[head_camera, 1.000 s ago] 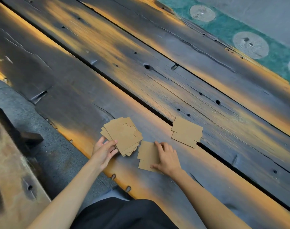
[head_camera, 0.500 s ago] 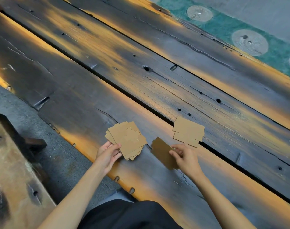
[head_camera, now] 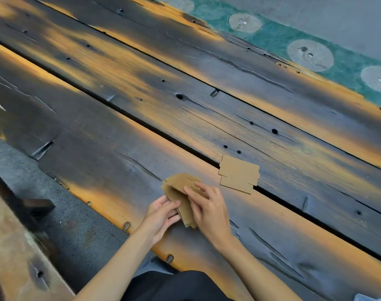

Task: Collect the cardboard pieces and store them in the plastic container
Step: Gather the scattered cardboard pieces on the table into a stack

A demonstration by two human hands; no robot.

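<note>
R hand [head_camera: 207, 205] has brought the loose piece over since half a sec ago; fingers now flat on the cardboard stack [head_camera: 181, 187], L hand [head_camera: 161, 213] pinching it from below; one fewer left on planks [head_camera: 98, 153]. Farther out, last cardboard pieces [head_camera: 239, 173] untouched. Container not in view; stack count unclear.

Dark, scorched wooden planks [head_camera: 141, 109] make up the bench. A green strip [head_camera: 272, 40] with pale round spots [head_camera: 310, 55] runs along its far edge.
</note>
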